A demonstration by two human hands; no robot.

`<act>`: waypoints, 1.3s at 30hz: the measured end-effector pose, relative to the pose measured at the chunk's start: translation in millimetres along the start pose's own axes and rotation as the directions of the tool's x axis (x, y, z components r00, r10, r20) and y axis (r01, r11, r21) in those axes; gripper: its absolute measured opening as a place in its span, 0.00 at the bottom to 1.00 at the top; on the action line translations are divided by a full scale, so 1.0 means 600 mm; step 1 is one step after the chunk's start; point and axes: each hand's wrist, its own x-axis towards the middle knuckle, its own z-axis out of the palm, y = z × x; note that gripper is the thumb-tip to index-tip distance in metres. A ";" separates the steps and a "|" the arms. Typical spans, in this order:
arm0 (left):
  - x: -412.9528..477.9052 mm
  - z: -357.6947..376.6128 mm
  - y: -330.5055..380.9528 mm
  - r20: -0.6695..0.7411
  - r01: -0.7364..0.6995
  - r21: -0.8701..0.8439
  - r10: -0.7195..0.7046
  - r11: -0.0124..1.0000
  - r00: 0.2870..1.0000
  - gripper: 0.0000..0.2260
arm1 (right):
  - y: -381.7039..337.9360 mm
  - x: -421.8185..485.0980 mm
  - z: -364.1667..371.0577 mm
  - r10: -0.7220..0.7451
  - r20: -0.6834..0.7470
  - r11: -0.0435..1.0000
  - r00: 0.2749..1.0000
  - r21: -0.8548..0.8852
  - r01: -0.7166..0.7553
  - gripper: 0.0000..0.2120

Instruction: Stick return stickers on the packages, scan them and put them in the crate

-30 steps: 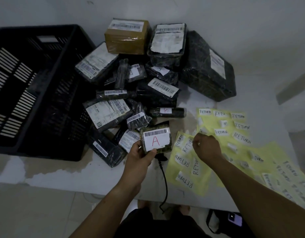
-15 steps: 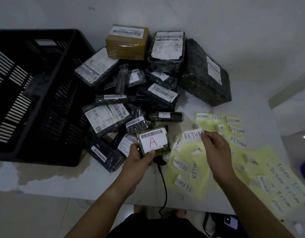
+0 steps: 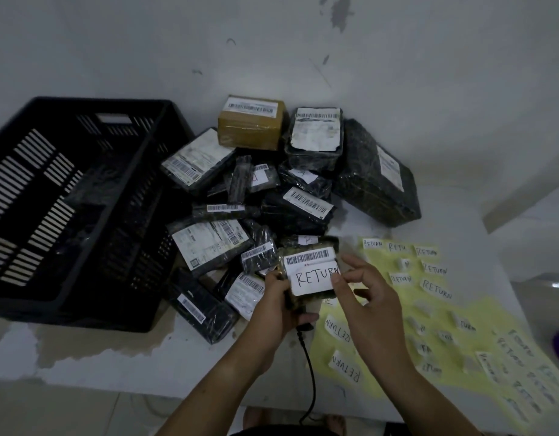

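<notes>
My left hand (image 3: 276, 305) grips a small dark wrapped package (image 3: 306, 258) from below; its top shows a barcode label. A white RETURN sticker (image 3: 314, 277) lies over the package's face, where the red letter A was. My right hand (image 3: 367, 297) pinches the sticker's right edge with thumb and forefinger. A black crate (image 3: 67, 196) stands at the left. Yellow backing sheets (image 3: 435, 313) with more RETURN stickers lie to the right of my hands. A black cable (image 3: 309, 372) runs down from under my left hand; whatever it is plugged into is hidden.
A pile of black wrapped packages (image 3: 271, 202) with barcode labels fills the middle, with a brown box (image 3: 251, 125) and a large black parcel (image 3: 377, 173) at the back. The white table (image 3: 114, 363) ends near my body. A wall rises behind.
My right hand peeled a RETURN sticker off the yellow sheet, carried it left and laid it on the package, covering the red A. The left hand kept holding the package.
</notes>
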 end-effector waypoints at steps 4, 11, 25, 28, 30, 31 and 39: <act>-0.007 -0.001 0.004 -0.024 -0.001 -0.053 0.000 0.999 1.000 0.31 | 0.003 -0.005 0.004 -0.012 -0.028 1.000 1.000 -0.015 0.011 0.06; -0.017 -0.008 -0.003 -0.012 -0.020 0.003 0.020 1.000 1.000 0.32 | -0.003 -0.006 0.011 -0.062 -0.022 0.997 0.998 -0.042 0.061 0.06; -0.035 0.000 0.002 -0.016 -0.045 -0.021 0.045 0.999 0.999 0.25 | 0.002 -0.013 0.014 -0.100 -0.060 0.993 0.993 -0.064 0.096 0.06; -0.036 -0.001 0.001 -0.013 -0.055 -0.019 0.055 0.998 0.998 0.27 | 0.002 -0.014 0.015 -0.095 -0.057 0.994 0.994 -0.053 0.092 0.06; -0.033 -0.002 0.000 -0.024 -0.054 0.004 0.054 0.999 0.998 0.23 | 0.003 -0.015 0.016 -0.096 -0.058 0.994 0.994 -0.060 0.093 0.06; -0.032 -0.002 -0.001 -0.029 -0.057 0.027 0.058 0.998 0.998 0.19 | 0.004 -0.016 0.016 -0.097 -0.060 0.994 0.993 -0.061 0.093 0.06; -0.032 0.004 -0.005 -0.045 -0.116 0.108 0.122 0.987 0.992 0.16 | 0.007 -0.016 0.017 -0.104 -0.080 0.992 0.991 -0.076 0.098 0.06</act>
